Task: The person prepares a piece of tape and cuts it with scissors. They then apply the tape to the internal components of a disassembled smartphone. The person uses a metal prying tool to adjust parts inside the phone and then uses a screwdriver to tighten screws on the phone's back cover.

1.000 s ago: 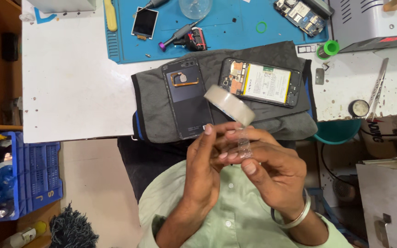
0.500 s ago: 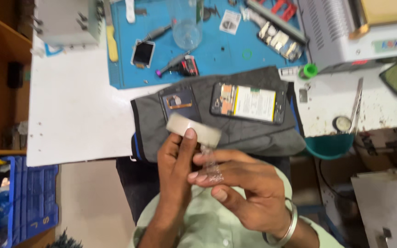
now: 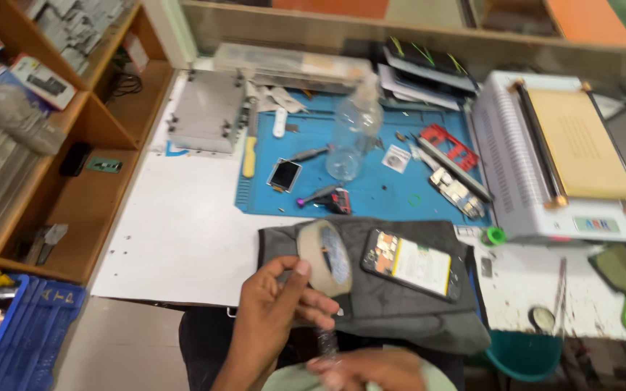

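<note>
While my view swung up the bench, my left hand (image 3: 277, 318) stayed clamped on the tape roll (image 3: 325, 257); my right hand (image 3: 371, 369), lower centre, pinched its strip.

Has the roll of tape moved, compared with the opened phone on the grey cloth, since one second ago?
Yes. The roll of tape was in front of the opened phone; now it sits to its left, held by the left hand.

White workbench (image 3: 182, 239): carries a blue work mat (image 3: 371, 199), a grey folded cloth (image 3: 400, 304) at the near edge, a white flat-bed machine (image 3: 537, 195) at right, and a grey metal box (image 3: 208, 108) at the far left.
</note>
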